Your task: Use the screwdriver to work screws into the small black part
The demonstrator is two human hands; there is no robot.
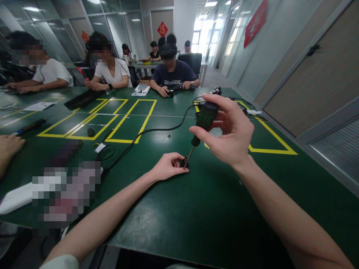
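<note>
While pinning small black part [183, 162] to green surface [196, 216] with left hand [167, 167], fingers pinched on it, holds screwdriver [204, 118] tip on part, right hand [234, 136] fingers clamped round handle; driving apparently under way, extent unclear.

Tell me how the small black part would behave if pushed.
Probably light: the left hand pins the small black part with fingertips alone. It would likely slide on the glossy table. The screwdriver in the right hand meets it slanted, so it may skid sideways.
</note>
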